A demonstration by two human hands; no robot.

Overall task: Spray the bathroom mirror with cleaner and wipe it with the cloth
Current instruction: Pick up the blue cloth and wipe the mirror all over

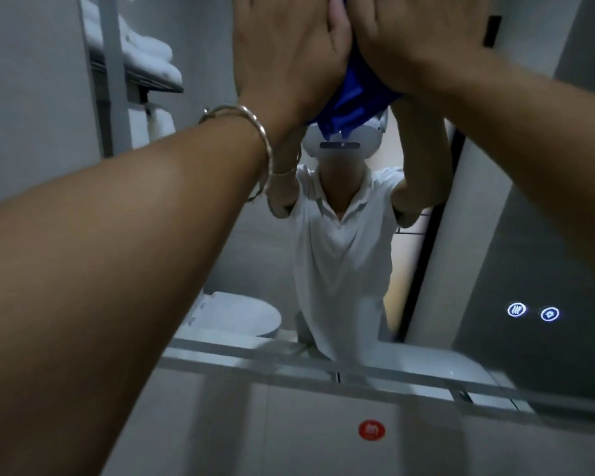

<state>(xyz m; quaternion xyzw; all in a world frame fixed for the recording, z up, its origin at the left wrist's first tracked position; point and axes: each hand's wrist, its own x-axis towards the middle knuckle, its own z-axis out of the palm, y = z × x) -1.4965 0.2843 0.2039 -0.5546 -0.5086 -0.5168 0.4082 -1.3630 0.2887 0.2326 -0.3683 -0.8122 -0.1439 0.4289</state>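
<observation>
Blue cloth (354, 94) is bunching between my left hand (285, 53) and right hand (419, 39), both pressing it high on the mirror (529, 252), probably for extra wiping force; my fingers are running out of view, so I cannot tell whether they are flat or curled.

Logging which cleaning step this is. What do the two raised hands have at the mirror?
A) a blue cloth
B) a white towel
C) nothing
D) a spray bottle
A: a blue cloth is bunched between the left hand and the right hand, both raised high at the mirror.
</observation>
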